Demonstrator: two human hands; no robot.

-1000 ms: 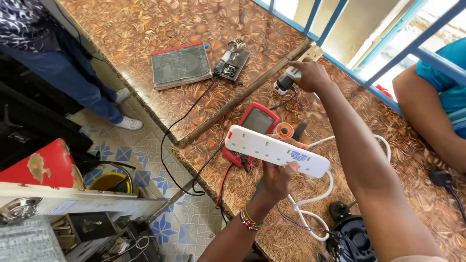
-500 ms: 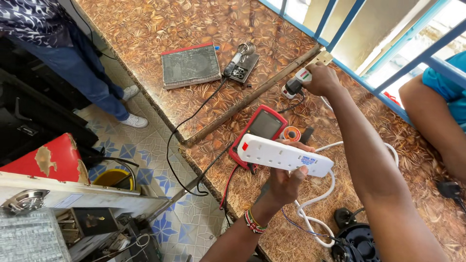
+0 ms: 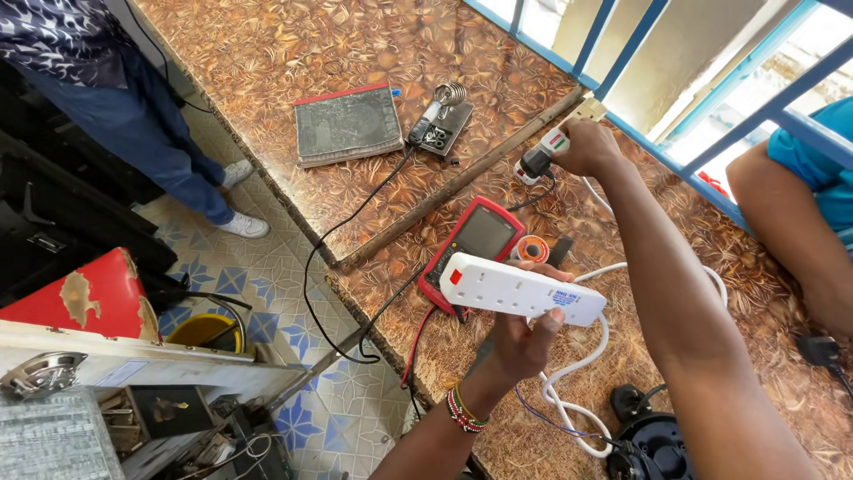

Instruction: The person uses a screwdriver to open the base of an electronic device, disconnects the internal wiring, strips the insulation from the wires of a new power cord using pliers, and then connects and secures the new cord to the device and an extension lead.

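Observation:
My left hand (image 3: 526, 342) grips a white power strip (image 3: 520, 290) from below and holds it level above the patterned counter; its white cable (image 3: 569, 404) loops down beside my wrist. My right hand (image 3: 591, 147) reaches far forward and is closed around a white adapter with a black plug (image 3: 538, 163) in it, near the blue window bars. Under the strip lies a red multimeter (image 3: 475, 242) with a dark screen, with a small spool of solder wire (image 3: 532, 248) next to it.
A soldering iron on its stand (image 3: 442, 116) and a grey notebook with a red edge (image 3: 346, 124) lie on the far counter. A person in jeans (image 3: 133, 116) stands at left, another person's arm (image 3: 791, 222) rests at right. A black device (image 3: 653, 440) sits near my elbow.
My view has shifted slightly. My left hand still holds the strip in about the same place, and my right hand stays on the adapter and plug.

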